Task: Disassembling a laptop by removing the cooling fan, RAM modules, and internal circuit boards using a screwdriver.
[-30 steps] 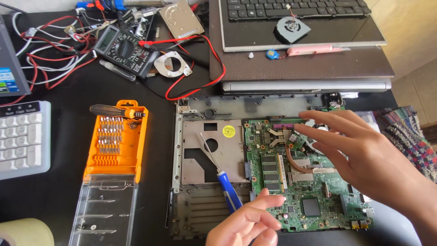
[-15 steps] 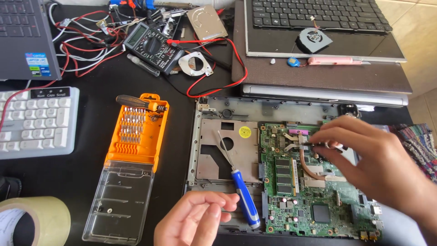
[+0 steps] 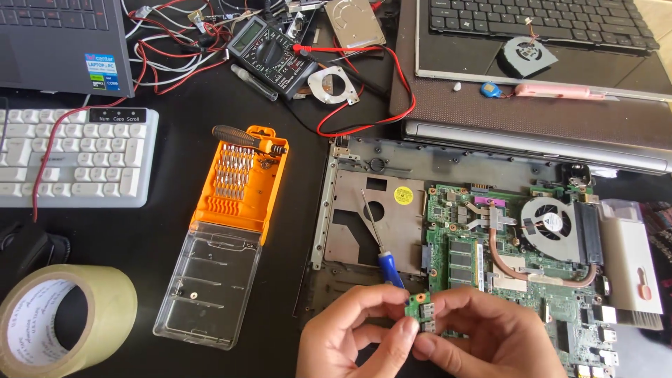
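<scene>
Two hands pinch a small green board over an opened laptop

Both hands meet at the bottom edge of the view. The left hand (image 3: 350, 336) and the right hand (image 3: 490, 339) each close thumb and fingertips on a small green circuit board (image 3: 421, 313), held between them just above the near edge of the laptop chassis (image 3: 364, 210).

The work surface is a black table (image 3: 175, 203), crowded on every side. Inside the chassis lies the green motherboard (image 3: 518, 280) with a round cooling fan (image 3: 553, 225) and a copper heat pipe. A blue-handled screwdriver (image 3: 386, 260) rests on the bare metal tray of the chassis, just behind the left hand.

Left of the chassis sits an orange screwdriver bit set (image 3: 241, 182) with its clear lid (image 3: 210, 283) swung open toward the near edge, and a black-handled driver lying across its top. A roll of tan tape (image 3: 63, 318) stands at the near left corner. A white keyboard (image 3: 70, 157) lies at the left edge, with a dark laptop (image 3: 63, 42) behind it.

At the far side, a black multimeter (image 3: 273, 52) sits among red and white wires, near a silver hard drive (image 3: 355, 21). Another laptop (image 3: 532, 77) fills the far right, bearing a loose fan (image 3: 528, 54) and a pink tool (image 3: 556, 91). A white cleaning brush block (image 3: 633, 262) lies beside the chassis at the right.
</scene>
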